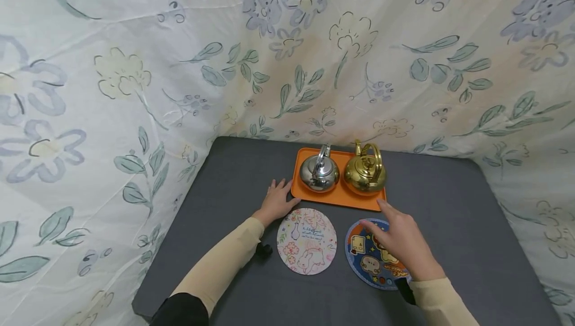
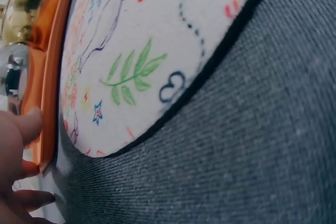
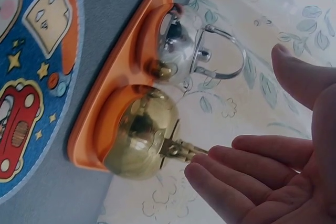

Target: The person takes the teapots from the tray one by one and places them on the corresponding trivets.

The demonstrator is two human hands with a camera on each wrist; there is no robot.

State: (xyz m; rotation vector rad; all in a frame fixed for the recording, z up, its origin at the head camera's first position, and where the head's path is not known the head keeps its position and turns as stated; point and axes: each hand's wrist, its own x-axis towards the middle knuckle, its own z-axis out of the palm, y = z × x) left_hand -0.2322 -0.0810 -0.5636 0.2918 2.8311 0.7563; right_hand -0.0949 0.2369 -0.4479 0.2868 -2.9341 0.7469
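Reaching, right hand: my right hand (image 1: 401, 240) hovers over the blue coaster (image 1: 373, 261) with fingers spread wide and holding nothing; its fingertips (image 3: 202, 174) point at the gold kettle (image 1: 365, 170) from just in front of it.
Left hand: my left hand (image 1: 278, 200) lies flat and relaxed on the worktop (image 1: 449, 206), fingers straight, their tips at the left edge of the orange tray (image 1: 337, 197); it holds nothing.
Gold kettle, place: on the right half of the tray, at the far middle of the worktop, touching or nearly touching the silver kettle (image 1: 318, 172) on its left.
Gold kettle, handling: I judge it to be polished metal, stiff and slippery on the round body, moderately heavy if filled; whether it holds water I cannot tell.
Gold kettle, hold: the arched handle (image 1: 371, 154) standing upright over the lid is the sure grip; the smooth belly would slide in my fingers.
Silver kettle: the same shape, with its handle also raised.
Coasters: a pale floral coaster (image 1: 307, 240) lies near the middle, the blue one to its right, both nearer to me than the tray and apart from each other.
Surround: a flowered cloth (image 1: 135, 66) hangs behind and to both sides.
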